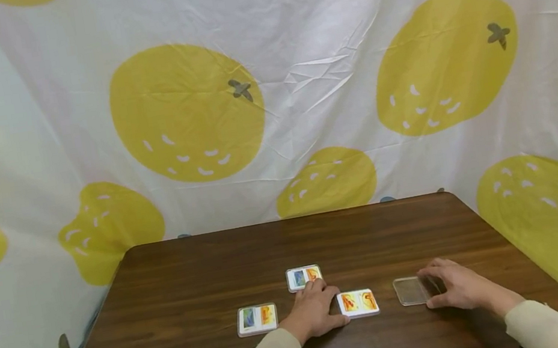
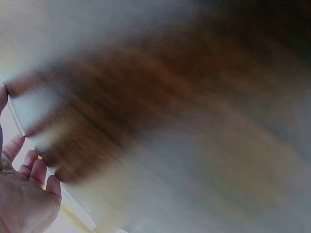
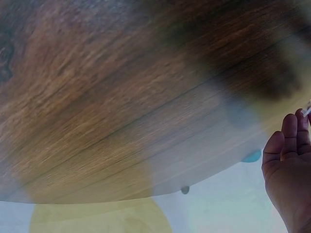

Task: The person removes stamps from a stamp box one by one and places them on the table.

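Observation:
In the head view my left hand (image 1: pixel 313 310) is at the left end of a picture card in a clear case (image 1: pixel 358 302), thumb and index finger at its near and far edges. Its other fingertips lie over the near edge of a second cased card (image 1: pixel 303 275) farther back. To the left of this hand lies a third cased card (image 1: pixel 257 319). My right hand (image 1: pixel 456 284) pinches the right end of a clear, see-through plastic case (image 1: pixel 410 291), low over the table. Only the hands' undersides show in the wrist views, where the left fingertips (image 2: pixel 54 180) meet the tabletop.
The dark wooden table (image 1: pixel 190 267) has rounded far corners. Around it hangs a white cloth (image 1: pixel 297 80) printed with large yellow fruit, close behind the far edge and along both sides.

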`<state>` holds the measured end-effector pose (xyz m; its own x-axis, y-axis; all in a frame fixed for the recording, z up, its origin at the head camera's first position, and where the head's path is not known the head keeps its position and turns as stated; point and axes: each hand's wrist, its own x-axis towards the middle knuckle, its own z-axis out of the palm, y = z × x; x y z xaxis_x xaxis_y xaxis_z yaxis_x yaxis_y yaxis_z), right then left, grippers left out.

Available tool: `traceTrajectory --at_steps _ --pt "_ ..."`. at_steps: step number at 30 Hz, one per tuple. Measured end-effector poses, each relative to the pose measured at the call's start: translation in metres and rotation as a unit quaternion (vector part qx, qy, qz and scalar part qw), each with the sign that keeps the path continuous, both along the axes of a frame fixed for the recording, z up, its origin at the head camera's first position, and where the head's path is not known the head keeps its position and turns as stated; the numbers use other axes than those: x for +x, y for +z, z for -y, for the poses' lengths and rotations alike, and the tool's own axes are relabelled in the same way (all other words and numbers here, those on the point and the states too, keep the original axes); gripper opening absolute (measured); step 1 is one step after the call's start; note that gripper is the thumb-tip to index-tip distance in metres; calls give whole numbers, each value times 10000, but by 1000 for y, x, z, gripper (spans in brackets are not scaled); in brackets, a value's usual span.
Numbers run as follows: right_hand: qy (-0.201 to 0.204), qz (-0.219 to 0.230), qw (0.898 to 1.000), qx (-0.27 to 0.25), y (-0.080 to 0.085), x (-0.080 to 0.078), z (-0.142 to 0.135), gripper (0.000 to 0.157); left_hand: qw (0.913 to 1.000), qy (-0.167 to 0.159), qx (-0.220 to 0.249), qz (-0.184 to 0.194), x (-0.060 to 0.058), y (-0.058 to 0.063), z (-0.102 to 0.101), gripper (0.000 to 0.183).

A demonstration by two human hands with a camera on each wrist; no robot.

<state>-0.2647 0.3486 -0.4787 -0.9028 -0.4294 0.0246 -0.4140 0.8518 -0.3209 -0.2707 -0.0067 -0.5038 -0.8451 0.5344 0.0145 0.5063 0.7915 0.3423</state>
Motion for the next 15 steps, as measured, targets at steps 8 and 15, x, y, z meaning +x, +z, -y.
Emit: traceTrajectory --at_steps 8,15 --pt "-9 -129 9999 77 -4 1 -4 65 10000 -57 -22 24 0 0 0 59" --pt "-75 -157 9997 182 -6 0 -3 67 10000 -4 -66 -40 -2 -4 0 59"
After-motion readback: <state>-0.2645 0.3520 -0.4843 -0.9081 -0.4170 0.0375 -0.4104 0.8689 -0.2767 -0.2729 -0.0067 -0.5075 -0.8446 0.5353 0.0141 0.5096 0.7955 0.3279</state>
